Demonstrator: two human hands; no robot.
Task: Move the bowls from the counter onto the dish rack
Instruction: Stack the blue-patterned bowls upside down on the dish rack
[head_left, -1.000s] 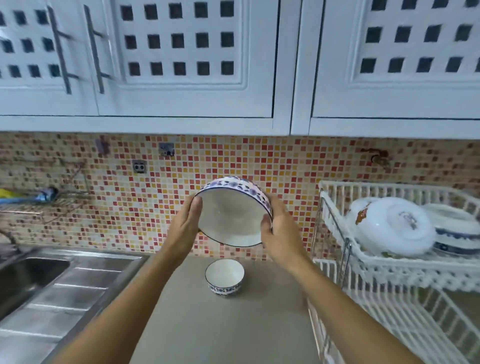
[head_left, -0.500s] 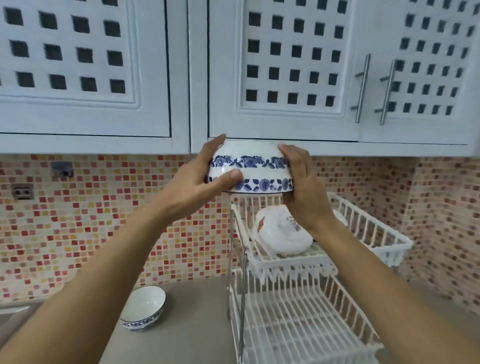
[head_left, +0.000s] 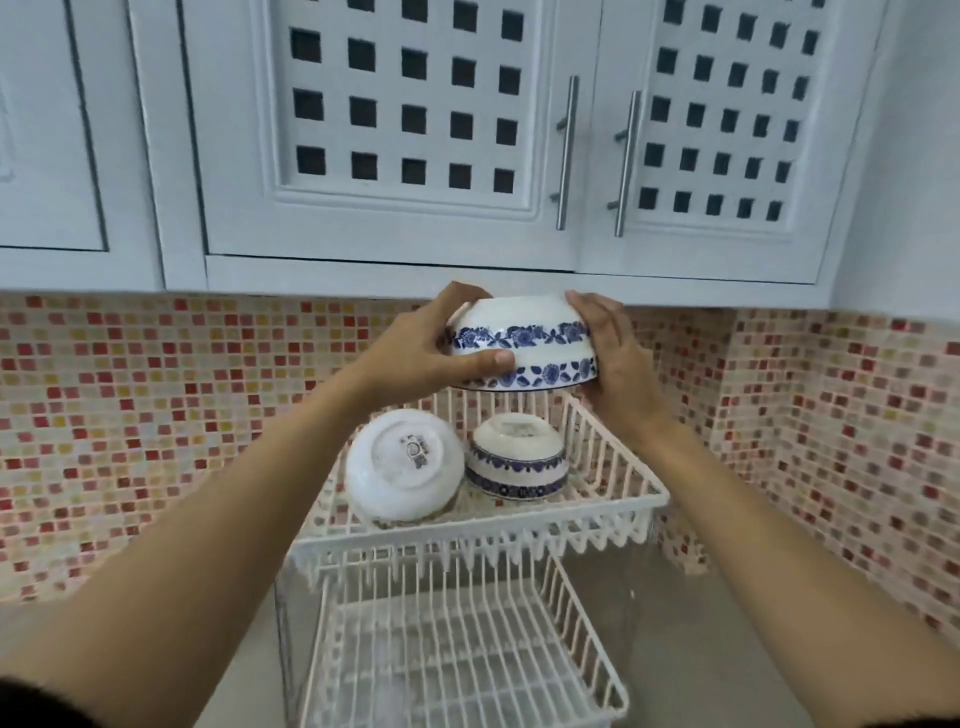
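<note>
Bowl (head_left: 524, 345) inverted, above rack (head_left: 483, 525) top tier, clamped between left hand (head_left: 423, 351) and right hand (head_left: 610, 353), fingers wrapped on sides. Likely ceramic: rigid, glazed-slick, breakable; hold opposite walls near rim.

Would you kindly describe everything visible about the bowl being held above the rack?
The held bowl is white and glossy, ceramic by its look, with two bands of blue flowers around its outer wall. It is turned upside down, rim lowest and roughly level. The left hand and the right hand clasp its opposite sides. It hangs in the air above the dish rack's upper tier, just below the cabinets, touching nothing else.
</note>
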